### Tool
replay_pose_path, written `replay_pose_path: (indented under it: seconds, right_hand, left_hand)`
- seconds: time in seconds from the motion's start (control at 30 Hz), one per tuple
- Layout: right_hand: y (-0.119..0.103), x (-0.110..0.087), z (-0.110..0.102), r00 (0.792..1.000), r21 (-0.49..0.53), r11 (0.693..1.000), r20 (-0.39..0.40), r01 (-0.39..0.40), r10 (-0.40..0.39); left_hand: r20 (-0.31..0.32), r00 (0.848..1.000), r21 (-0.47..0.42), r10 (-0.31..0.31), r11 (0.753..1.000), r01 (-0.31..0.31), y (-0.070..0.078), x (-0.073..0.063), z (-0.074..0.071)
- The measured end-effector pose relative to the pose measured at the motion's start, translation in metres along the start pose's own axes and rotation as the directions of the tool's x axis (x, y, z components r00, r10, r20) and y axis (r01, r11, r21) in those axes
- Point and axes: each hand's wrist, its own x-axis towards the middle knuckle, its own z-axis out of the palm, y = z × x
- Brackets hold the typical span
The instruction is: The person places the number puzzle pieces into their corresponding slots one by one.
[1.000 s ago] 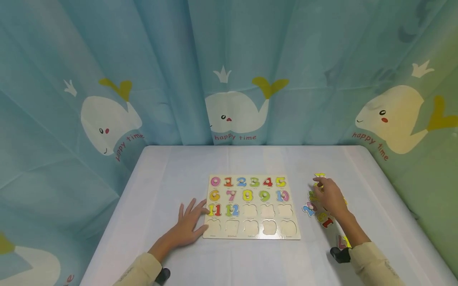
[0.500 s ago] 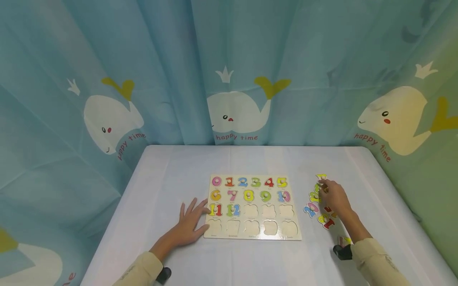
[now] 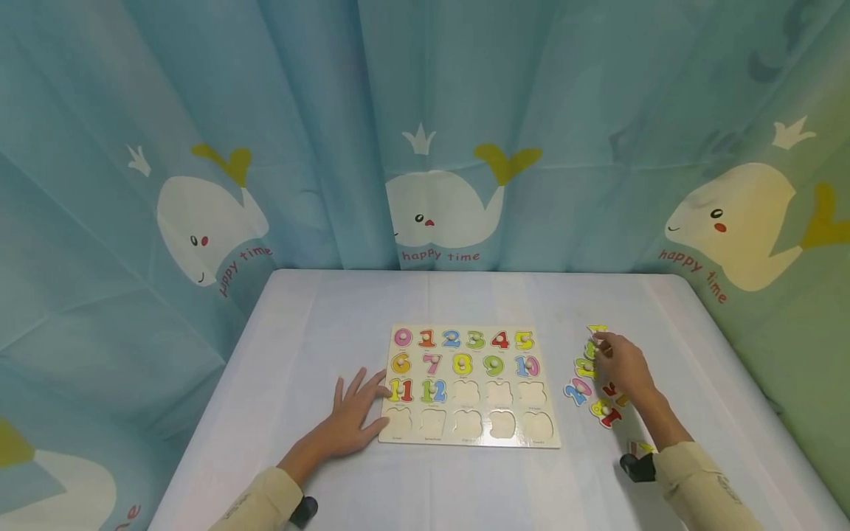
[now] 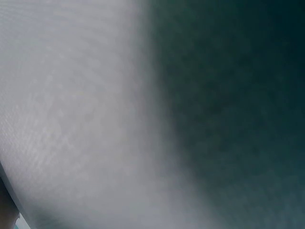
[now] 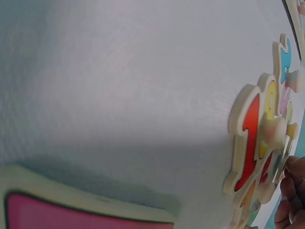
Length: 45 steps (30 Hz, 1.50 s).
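A wooden number puzzle board (image 3: 448,428) lies on the table, its upper slots filled with colourful knobbed numbers. My left hand (image 3: 352,420) rests at the board's left edge, fingers spread, fingertips over the rim by the 11. To the right of the board lies a cluster of loose number pieces, among them a blue and pink 20 (image 3: 578,391) and a red and yellow piece (image 5: 250,138). My right hand (image 3: 627,369) is over this cluster, its thumb and fingers (image 5: 295,167) pinching a number puzzle piece, mostly hidden by the hand.
A yellow number piece (image 3: 596,328) lies at the far end of the cluster. Near my right wrist is another piece (image 5: 86,214) with a pink face. A curtain (image 3: 319,184) with whales hangs behind the white table (image 3: 332,310).
My right hand has drawn slightly back and right, and its fingers have closed in on a piece in the cluster. The left hand stays at the board's edge.
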Motion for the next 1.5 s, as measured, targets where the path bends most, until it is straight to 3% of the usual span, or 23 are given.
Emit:
replay_pose_path:
  seconds: [0.2, 0.53, 0.97, 1.13, 1.33, 1.5]
  right_hand:
    - [-0.004, 0.000, -0.001, 1.000, 0.026, 1.000, -0.002, -0.016, 0.016]
    - [-0.024, 0.000, 0.000, 0.995, 0.086, 0.992, -0.034, 0.094, -0.091]
    - [-0.040, 0.001, 0.008, 0.991, 0.077, 0.991, 0.075, 0.107, -0.113]
    - [-0.046, -0.001, 0.014, 0.982, 0.119, 0.991, 0.168, 0.067, -0.087]
    - [-0.058, -0.004, 0.024, 0.973, 0.087, 0.985, 0.163, 0.152, -0.164]
    - [-0.069, -0.006, 0.032, 0.966, 0.114, 0.981, 0.186, 0.160, -0.179]
  left_hand:
    - [0.001, 1.000, 0.007, 0.000, 1.000, 0.000, 0.000, 0.000, 0.000]
    - [0.013, 1.000, -0.008, -0.015, 1.000, 0.015, 0.000, 0.001, 0.000]
    - [0.005, 1.000, -0.004, -0.009, 1.000, 0.009, 0.001, 0.000, 0.000]
    - [0.005, 1.000, -0.005, -0.002, 1.000, 0.002, 0.001, 0.000, -0.001]
    - [0.011, 1.000, -0.008, -0.004, 1.000, 0.004, 0.000, 0.000, -0.001]
    - [0.017, 1.000, -0.015, -0.011, 1.000, 0.012, 0.000, 0.001, -0.001]
